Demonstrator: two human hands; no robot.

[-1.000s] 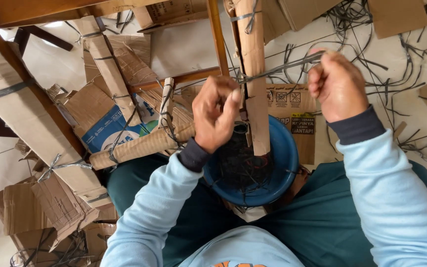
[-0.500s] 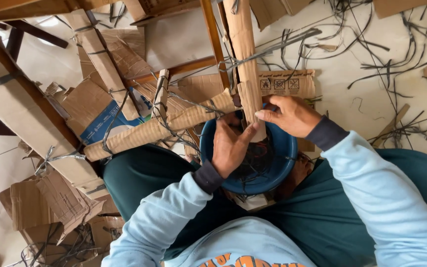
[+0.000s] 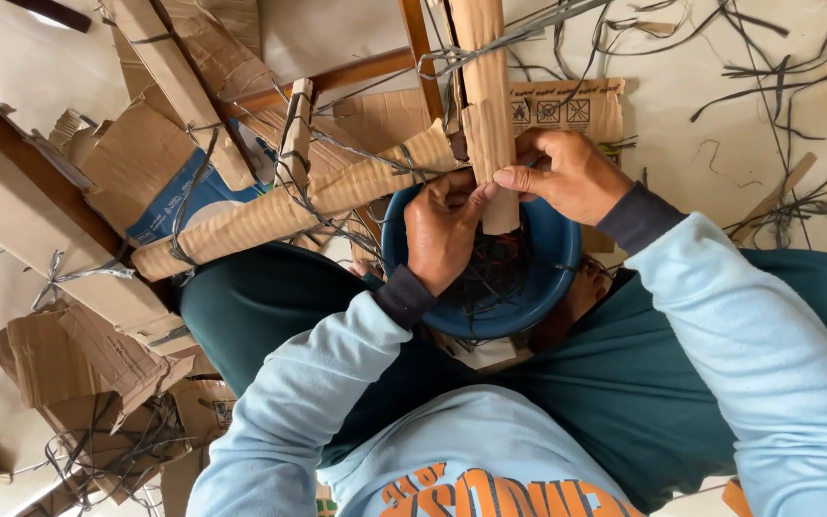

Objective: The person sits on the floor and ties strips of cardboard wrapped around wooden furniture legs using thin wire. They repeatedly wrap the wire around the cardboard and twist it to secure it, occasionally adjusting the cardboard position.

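Head view: both hands, left hand (image 3: 442, 239) and right hand (image 3: 567, 177), pinch shut on the cardboard strip (image 3: 485, 115); judging by the fingertip-only hold, it could slip into the blue bowl (image 3: 552, 278).

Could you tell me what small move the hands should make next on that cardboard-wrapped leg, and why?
Probably press the loose cardboard end flat: the left hand and right hand both pinch the cardboard-wrapped leg at its lower edge, above the blue bowl.
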